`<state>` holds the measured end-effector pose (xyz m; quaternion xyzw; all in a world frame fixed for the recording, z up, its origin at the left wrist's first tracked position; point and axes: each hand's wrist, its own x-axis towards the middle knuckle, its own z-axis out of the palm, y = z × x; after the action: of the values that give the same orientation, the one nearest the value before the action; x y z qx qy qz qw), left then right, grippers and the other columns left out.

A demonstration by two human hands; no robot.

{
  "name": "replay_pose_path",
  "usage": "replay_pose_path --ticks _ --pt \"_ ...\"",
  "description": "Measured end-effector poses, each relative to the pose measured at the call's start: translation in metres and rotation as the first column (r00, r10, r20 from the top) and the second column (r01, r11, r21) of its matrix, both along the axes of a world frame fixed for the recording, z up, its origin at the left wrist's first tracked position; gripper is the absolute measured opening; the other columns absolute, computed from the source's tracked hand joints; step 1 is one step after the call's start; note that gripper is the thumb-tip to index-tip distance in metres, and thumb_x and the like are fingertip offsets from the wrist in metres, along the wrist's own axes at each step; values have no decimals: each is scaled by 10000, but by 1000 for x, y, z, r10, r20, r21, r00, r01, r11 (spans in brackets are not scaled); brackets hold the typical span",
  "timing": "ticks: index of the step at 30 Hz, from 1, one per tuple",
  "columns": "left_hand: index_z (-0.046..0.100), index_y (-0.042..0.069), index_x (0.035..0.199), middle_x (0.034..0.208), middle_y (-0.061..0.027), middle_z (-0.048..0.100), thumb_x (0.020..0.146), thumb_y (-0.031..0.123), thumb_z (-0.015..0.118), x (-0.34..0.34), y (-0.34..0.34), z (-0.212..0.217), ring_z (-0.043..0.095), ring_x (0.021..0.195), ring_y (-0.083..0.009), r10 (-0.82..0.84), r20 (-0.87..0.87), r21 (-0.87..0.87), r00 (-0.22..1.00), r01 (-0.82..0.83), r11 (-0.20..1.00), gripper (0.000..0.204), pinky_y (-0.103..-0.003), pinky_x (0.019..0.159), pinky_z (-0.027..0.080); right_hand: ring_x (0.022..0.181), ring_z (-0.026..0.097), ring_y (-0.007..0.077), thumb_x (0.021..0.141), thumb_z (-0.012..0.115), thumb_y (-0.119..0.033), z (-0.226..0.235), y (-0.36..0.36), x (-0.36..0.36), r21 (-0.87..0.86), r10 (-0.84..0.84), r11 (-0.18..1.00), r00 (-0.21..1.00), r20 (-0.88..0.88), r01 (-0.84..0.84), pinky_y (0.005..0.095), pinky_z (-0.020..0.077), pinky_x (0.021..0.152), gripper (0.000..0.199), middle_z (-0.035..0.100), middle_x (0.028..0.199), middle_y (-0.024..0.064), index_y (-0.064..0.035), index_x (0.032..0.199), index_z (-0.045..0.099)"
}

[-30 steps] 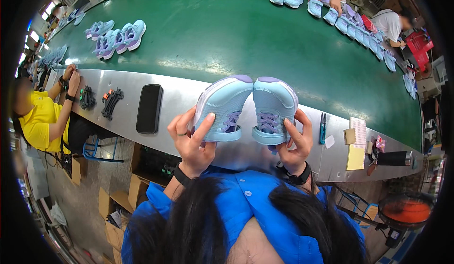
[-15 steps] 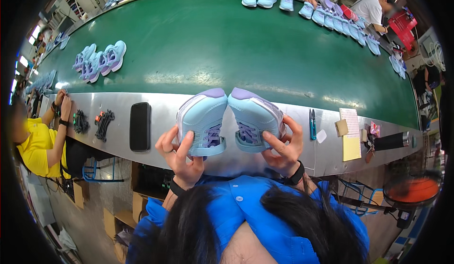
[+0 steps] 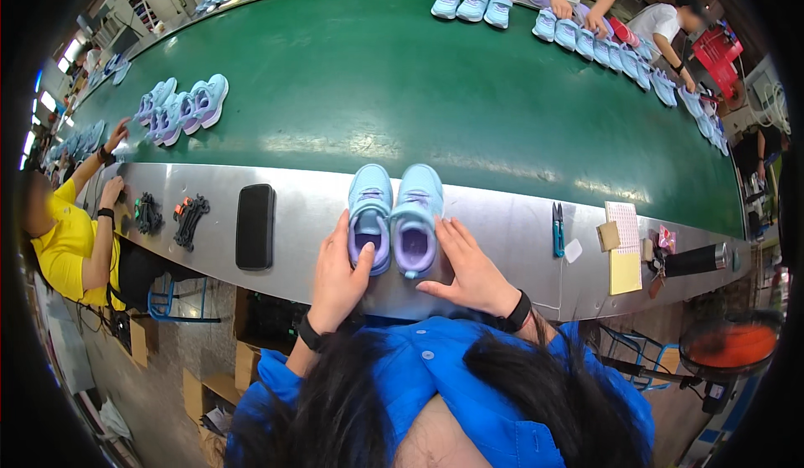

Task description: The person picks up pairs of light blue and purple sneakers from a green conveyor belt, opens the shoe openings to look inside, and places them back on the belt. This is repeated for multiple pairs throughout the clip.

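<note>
A pair of small light-blue shoes with purple insides stands side by side on the metal ledge [image 3: 502, 233], toes toward the green belt [image 3: 402, 91]. My left hand [image 3: 337, 277] rests against the outer side of the left shoe [image 3: 369, 217], thumb at its heel. On the other side, my right hand [image 3: 469, 267] lies flat with fingers spread, its fingertips touching the right shoe [image 3: 417, 221]. Neither hand lifts a shoe.
A black phone [image 3: 255, 226] and black cord bundles [image 3: 190, 219] lie left on the ledge. Snips [image 3: 558, 228], notepads [image 3: 623, 250] and a dark cylinder [image 3: 695, 260] lie right. More blue shoes [image 3: 180, 108] sit on the belt. A person in yellow [image 3: 63, 242] works at left; others stand across.
The pair was held up in both hands, soles toward me. It has come down onto the metal ledge, and my hands now rest at its sides.
</note>
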<state>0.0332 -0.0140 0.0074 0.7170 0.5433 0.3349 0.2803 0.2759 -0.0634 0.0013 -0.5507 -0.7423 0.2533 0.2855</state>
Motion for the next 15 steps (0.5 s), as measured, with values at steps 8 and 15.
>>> replay_pose_path --ticks 8,15 --pt "603 293 1278 1099 -171 563 692 436 822 32 -31 26 470 1168 -317 -239 -508 -28 827 262 965 642 -544 1006 228 1158 562 366 860 728 -396 10 7 -1 -62 -51 997 999 3 51 428 486 965 707 587 1296 194 -16 1403 483" --pt "656 169 1020 1024 -85 579 598 511 845 8 13 32 480 1136 -272 -89 -523 254 848 254 933 574 -551 1005 207 1078 617 307 901 684 -198 11 10 -10 -49 -130 991 967 -221 122 352 561 829 463 586 1281 175 -42 1322 572"
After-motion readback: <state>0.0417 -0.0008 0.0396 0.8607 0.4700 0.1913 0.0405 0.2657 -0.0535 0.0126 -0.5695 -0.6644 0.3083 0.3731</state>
